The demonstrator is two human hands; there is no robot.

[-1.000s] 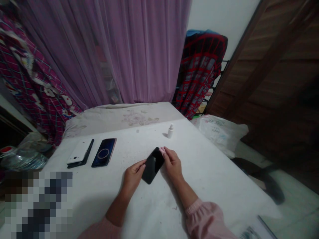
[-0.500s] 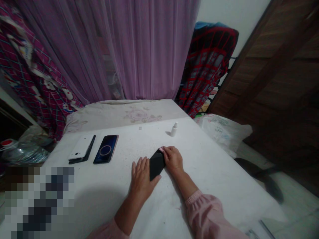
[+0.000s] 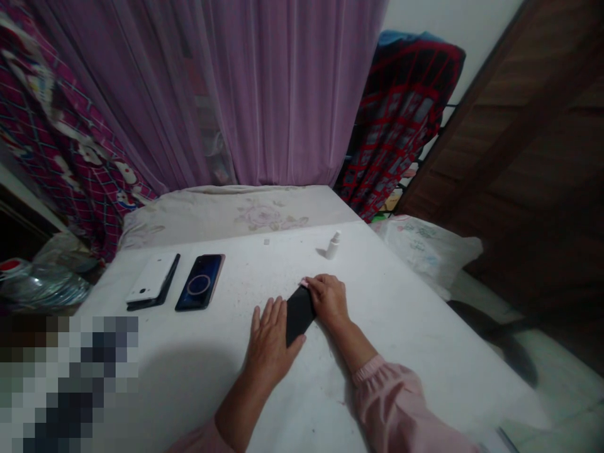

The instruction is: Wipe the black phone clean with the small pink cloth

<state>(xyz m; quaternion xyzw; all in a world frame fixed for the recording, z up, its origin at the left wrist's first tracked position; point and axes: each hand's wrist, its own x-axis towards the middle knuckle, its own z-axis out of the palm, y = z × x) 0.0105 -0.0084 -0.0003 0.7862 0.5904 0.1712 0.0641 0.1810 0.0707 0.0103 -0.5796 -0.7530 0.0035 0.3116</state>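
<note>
Head view: I stood watching the person's two bare hands at a white-covered table (image 3: 415, 327); the pink sleeve (image 3: 384, 402) lay nearest on the right.

Left hand (image 3: 270, 343): flat on the table, fingers spread wide and holding nothing; its thumb side touched the black phone-shaped slab (image 3: 300, 314).

Right hand (image 3: 328, 301): fingers close together over the slab's far end; I could not tell whether they gripped it; a small pink piece (image 3: 304, 284) showed at the fingertips.

Slab: flat on the table, tilted diagonally between both hands.

Table: a smartphone with a lit blue screen (image 3: 199, 283) and a white phone (image 3: 151, 278) lay left of the hands, well apart; a small white bottle (image 3: 333, 245) stood upright beyond them.

Far: a floral pillow (image 3: 236, 214) lay against a sheer purple curtain (image 3: 283, 94); a plastic bag (image 3: 425, 251) sat off the table's right edge.
</note>
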